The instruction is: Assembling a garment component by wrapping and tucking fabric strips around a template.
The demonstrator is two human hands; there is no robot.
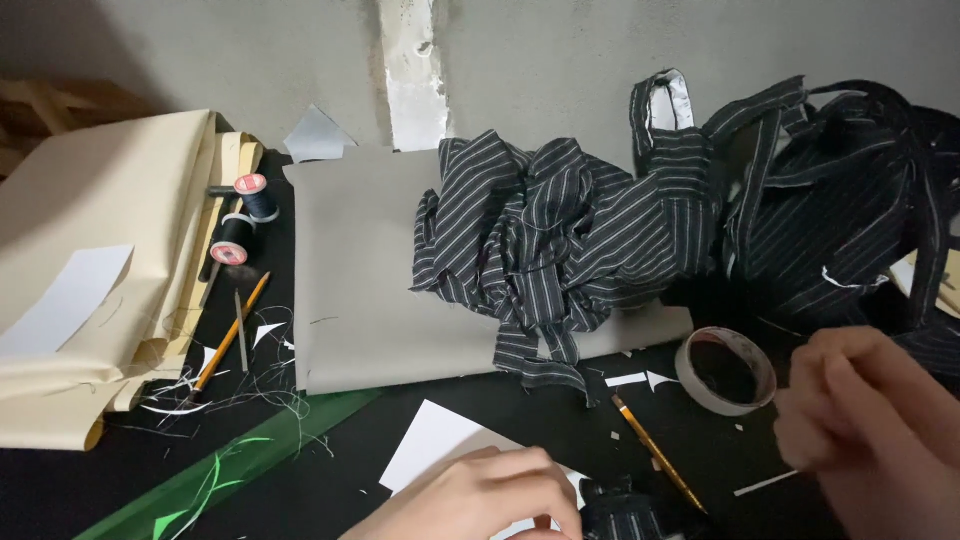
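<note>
Two hands work at the near edge of a dark tabletop (80, 480), with the roll of tape (726, 371) taken as landmark. Left hand (480, 497), below and to the left of the tape, lies palm down on a sheet of white paper (432, 443), fingers curled, pressing rather than grasping; just to its right sits a small piece of striped cloth (625, 512). Right hand (875, 425), just right of the tape, is blurred, fingers bunched; whether its grip closes on anything cannot be told. A thin white strip (768, 483) lies below it. Between hands and tape lies a pencil (658, 455). Above and left of the tape, a heap of striped cloth (540, 235) rests unsorted on a grey board (360, 290); thread spools (245, 220) lie far to the left. Judged from this, most cloth is unhandled
</note>
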